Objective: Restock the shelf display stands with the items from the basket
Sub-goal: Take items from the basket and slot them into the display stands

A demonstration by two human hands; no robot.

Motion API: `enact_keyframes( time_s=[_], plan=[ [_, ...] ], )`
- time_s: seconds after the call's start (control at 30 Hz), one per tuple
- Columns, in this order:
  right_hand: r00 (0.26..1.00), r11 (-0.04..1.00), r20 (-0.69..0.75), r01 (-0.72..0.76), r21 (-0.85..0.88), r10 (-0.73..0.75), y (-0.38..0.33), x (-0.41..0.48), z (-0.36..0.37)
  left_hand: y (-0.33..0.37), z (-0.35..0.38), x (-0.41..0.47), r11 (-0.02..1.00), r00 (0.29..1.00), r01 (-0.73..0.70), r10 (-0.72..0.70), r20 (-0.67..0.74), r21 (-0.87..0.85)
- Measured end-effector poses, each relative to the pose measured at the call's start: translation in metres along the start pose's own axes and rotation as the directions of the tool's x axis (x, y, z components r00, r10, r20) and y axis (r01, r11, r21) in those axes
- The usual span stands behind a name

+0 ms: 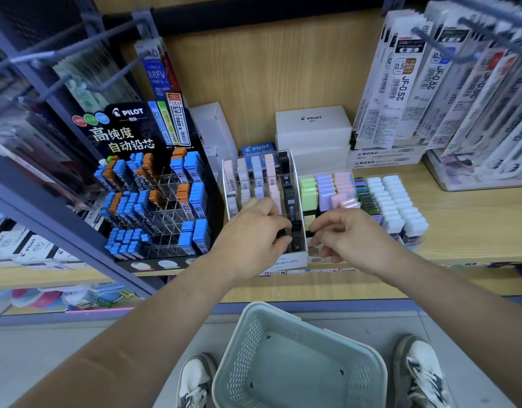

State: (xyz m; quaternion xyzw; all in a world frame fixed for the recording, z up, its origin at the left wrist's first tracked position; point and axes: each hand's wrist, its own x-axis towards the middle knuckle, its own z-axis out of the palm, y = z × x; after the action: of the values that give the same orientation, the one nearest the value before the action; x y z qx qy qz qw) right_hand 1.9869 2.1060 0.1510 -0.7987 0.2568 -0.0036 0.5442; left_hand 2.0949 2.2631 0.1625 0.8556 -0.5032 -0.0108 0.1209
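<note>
A clear stepped display stand (pixel 293 172) on the wooden shelf holds rows of pastel and black lead cases. My left hand (pixel 254 231) grips black lead cases (pixel 282 234) at the stand's front. A black lead case (pixel 296 235) stands in the front right slot, between my hands. My right hand (pixel 342 234) pinches a small dark item (pixel 311 229) at the stand's right edge. The grey perforated basket (pixel 298 360) sits on the floor between my shoes and shows nothing inside.
A black Pilot stand (pixel 153 187) with blue and orange lead cases is on the left. Pastel and white cases (pixel 365 195) fill the tray on the right. White Pilot boxes (pixel 312 128) sit behind. Hanging refill packs (pixel 448 83) and metal hooks (pixel 62 54) overhang both sides.
</note>
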Motion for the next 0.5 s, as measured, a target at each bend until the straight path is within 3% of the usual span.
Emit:
enact_keyframes(
  time_s=[0.23,0.37,0.5],
  plan=[
    [0.998,0.997,0.028,-0.055,0.045,0.054,0.000,-0.004,-0.003,0.007,-0.021,-0.008,0.997,0.993,0.047,-0.053,-0.102,-0.062],
    [0.996,0.988,0.019,-0.091,0.127,0.089,-0.003,-0.011,-0.006,-0.013,-0.045,-0.022,0.955,0.960,0.259,-0.271,-0.070,-0.143],
    [0.992,0.981,0.030,-0.123,0.152,0.120,-0.004,-0.019,0.000,-0.029,-0.044,-0.040,0.925,0.934,0.352,-0.357,-0.013,-0.142]
  ],
)
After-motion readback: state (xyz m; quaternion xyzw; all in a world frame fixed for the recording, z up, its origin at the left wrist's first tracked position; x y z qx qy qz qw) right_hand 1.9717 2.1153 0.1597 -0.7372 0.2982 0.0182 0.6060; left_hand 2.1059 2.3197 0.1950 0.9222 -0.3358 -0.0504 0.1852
